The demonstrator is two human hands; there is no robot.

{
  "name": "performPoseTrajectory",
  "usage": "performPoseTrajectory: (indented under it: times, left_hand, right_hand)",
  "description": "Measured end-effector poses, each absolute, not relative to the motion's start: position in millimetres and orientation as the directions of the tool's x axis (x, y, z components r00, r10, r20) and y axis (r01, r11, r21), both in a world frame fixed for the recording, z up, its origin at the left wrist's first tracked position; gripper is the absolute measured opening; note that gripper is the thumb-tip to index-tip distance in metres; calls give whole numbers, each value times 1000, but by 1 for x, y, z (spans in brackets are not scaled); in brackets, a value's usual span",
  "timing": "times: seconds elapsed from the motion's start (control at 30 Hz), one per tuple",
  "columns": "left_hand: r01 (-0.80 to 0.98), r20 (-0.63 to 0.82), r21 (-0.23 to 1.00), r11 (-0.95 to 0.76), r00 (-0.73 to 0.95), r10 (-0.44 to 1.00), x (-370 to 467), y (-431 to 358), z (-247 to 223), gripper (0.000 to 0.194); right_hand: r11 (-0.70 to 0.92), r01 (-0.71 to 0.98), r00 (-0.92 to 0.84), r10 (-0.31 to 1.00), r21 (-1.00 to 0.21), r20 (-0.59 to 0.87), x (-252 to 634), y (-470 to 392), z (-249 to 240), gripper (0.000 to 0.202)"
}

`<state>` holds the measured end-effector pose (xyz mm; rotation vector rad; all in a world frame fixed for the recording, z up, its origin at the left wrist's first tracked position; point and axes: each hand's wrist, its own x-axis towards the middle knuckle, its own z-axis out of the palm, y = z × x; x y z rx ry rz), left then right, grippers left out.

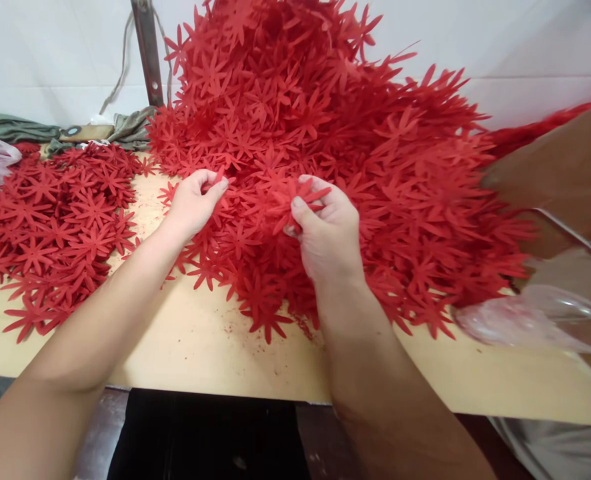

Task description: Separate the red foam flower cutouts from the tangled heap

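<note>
Thumb and forefinger of my left hand (195, 200) are pinched around a narrow red petal tip; how much of the flower cutout hangs from it is hard to tell against the red behind. In my right hand (333, 230), a red flower cutout (288, 200) with long thin petals is gripped between thumb and fingers. Whether it is one layer or a few together is unclear. Both hands are just over the front of a large heap of the same red flower cutouts (405, 193), a short gap apart.
A smaller, flatter pile of red flower cutouts (55, 227) lies left on the pale tabletop (200, 353). Crumpled clear plastic (520, 320) and a brown cardboard box (555, 167) stand right. Behind are a metal post (148, 53), grey-green cloth (15, 127) and a white wall.
</note>
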<state>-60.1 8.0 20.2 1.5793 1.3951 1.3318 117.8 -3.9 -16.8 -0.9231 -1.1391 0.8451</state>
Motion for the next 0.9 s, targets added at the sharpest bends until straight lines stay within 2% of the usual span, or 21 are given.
performPoseTrajectory:
  times: [0.07,0.13,0.17,0.23,0.33,0.43,0.5,0.6,0.67,0.9]
  left_hand:
    - [469,370,838,-280,-110,923,-66,13,16,4]
    - [589,492,737,-331,-132,861,-69,13,15,18]
    - [613,540,702,-363,-125,832,-67,11,17,22]
    - [579,573,688,-438,-62,817,-59,1,22,21]
    - [416,485,768,-487,120,866,-38,-18,28,19]
    - [302,375,856,-419,194,907,-23,-27,25,22]
    - [216,310,915,-341,166,936,-21,-26,21,20]
    - [101,227,967,-234,74,971,-26,-19,19,6]
    - [74,206,976,-205,4,979,-30,-14,20,8]
    - [0,162,986,-164,-152,975,-40,-7,27,15]
  right_hand:
    - [390,-60,192,908,-919,373,115,-5,-18,28]
    - [392,-32,190,905,-919,380,111,-9,-16,18]
    - [395,-27,202,902,-918,382,110,-11,-14,14]
    - [399,-31,222,897,-916,383,108,-15,-9,20]
    - [376,-15,207,908,-926,365,107,-20,-5,36]
    - [370,-10,184,914,-929,362,104,-22,-5,43]
    - [367,-53,97,927,-929,362,101,-22,-7,39]
    - [324,-138,-82,938,-936,336,97,-22,-10,36]
    - [306,-163,-117,938,-938,326,97,-21,-12,39]
    - [259,-128,137,961,-957,242,105,-15,-13,23]
